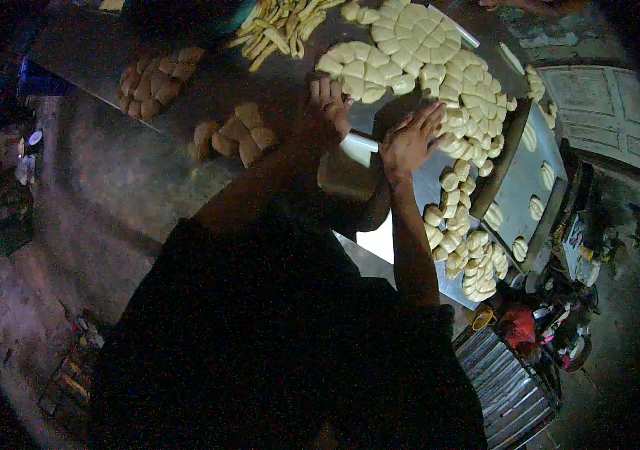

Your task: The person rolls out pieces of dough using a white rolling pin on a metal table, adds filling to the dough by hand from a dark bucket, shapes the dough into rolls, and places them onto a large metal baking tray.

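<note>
A short white bar with a rounded look lies on the metal worktop between my two hands. Its ends run toward the heels of both palms, and I cannot tell how far it passes under them. My left hand is flat in shadow, fingers stretched away from me, close to the pale dough pieces. My right hand has its fingers stretched out toward the far right, by the edge of a large spread of cut dough. Neither hand has its fingers wrapped round anything.
Thin dough strips lie at the far side. Browner dough lumps and another cluster sit to the left. At right, a metal tray bears several shaped pieces. A slatted rack stands low right.
</note>
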`<state>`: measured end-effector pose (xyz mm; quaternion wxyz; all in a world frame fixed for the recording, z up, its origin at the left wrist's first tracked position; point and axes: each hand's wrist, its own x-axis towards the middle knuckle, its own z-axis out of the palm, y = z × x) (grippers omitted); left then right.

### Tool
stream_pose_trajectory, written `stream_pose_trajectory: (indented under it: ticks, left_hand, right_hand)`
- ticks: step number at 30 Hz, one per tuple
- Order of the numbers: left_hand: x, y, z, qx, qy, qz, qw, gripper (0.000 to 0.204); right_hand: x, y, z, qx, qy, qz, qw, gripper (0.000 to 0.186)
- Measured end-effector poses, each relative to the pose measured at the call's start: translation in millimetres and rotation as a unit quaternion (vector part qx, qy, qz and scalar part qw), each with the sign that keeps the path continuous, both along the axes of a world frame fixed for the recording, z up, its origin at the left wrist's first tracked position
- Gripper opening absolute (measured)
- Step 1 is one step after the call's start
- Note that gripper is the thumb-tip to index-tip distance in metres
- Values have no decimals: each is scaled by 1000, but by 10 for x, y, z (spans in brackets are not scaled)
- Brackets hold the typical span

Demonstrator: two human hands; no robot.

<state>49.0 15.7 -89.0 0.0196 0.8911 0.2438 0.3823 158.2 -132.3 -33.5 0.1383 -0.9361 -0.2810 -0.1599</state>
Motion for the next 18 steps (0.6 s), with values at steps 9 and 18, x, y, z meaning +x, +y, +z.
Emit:
stream_pose_trajectory:
  ticks: [9,18]
  left_hand:
    - [131,31,18,-102,-46,-67,991,31]
    - [-606,-322,74,-132,145,-147,970,29]
  right_hand:
    - [700,204,-363,-56,-61,-154,985,62]
    - [-327,-503,-143,62,187,58,979,67]
